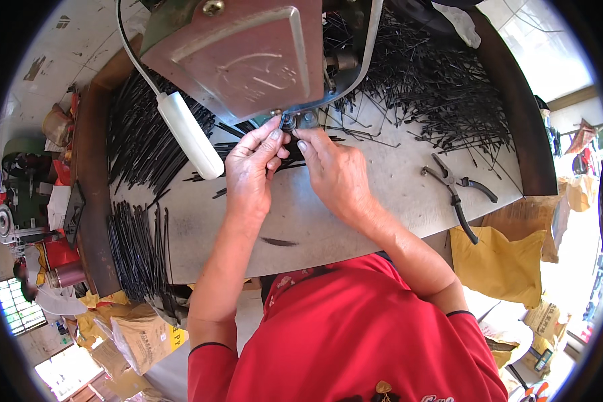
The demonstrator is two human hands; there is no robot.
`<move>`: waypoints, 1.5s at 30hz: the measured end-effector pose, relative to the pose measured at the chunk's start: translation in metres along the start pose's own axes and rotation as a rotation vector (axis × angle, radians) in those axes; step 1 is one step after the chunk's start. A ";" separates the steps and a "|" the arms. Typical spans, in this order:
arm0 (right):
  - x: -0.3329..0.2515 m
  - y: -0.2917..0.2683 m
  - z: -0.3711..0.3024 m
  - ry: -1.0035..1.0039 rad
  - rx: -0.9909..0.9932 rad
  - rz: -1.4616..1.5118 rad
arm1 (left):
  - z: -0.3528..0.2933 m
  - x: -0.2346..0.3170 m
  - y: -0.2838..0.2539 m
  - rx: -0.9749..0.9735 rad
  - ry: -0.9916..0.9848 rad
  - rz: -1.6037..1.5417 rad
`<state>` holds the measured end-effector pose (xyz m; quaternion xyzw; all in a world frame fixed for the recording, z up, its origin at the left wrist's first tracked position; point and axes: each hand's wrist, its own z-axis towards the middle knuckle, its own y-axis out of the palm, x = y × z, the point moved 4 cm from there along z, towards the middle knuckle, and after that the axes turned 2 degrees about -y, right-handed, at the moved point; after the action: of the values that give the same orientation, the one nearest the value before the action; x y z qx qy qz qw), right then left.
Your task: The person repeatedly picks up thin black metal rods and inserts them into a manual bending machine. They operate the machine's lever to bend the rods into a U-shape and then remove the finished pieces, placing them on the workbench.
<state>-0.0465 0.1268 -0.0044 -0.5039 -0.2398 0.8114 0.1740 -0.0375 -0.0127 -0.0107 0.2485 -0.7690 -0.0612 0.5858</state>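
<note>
My left hand (249, 171) is raised to the lower edge of a machine head with a reddish-brown metal cover (238, 60). Its thumb and forefinger are pinched together, and what lies between them is too small to make out. Close beside it, my right hand (340, 175) has its fingers curled in under the same edge, thumb against forefinger. Whatever it grips is hidden. Between the fingertips shows a small metal part of the machine (306, 120). Dark thin rods lie on the table behind both hands.
Black rods are heaped at the left (147, 144) and, tangled, at the right (442, 80). Another bundle (137, 248) overhangs the front left edge. A white lamp (193, 137) hangs beside my left hand. Open pliers (457, 189) rest on the metal tabletop (355, 234), which has raised brown sides.
</note>
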 end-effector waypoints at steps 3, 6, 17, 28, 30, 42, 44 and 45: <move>-0.004 0.000 0.006 0.061 -0.194 -0.061 | -0.006 0.014 0.003 0.047 0.220 0.468; -0.010 -0.010 0.022 0.012 -0.387 -0.025 | -0.006 0.035 0.010 0.037 0.301 0.803; 0.001 0.000 0.008 0.038 -0.241 0.041 | -0.003 0.028 0.005 0.035 0.228 0.629; 0.001 -0.003 0.010 0.070 -0.187 0.123 | -0.005 0.027 0.006 0.024 0.210 0.599; 0.003 -0.001 0.010 0.081 -0.186 0.128 | -0.003 0.020 0.004 -0.007 0.169 0.448; 0.000 -0.001 0.009 0.059 -0.154 0.213 | -0.003 0.012 0.003 -0.021 0.130 0.276; -0.001 -0.002 0.009 0.058 -0.166 0.213 | -0.003 0.012 0.004 -0.020 0.134 0.286; -0.002 -0.002 0.009 0.059 -0.172 0.213 | -0.004 0.013 0.005 -0.017 0.135 0.292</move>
<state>-0.0539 0.1257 0.0017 -0.5630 -0.2487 0.7866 0.0500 -0.0377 -0.0136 0.0041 0.1326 -0.7553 0.0349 0.6409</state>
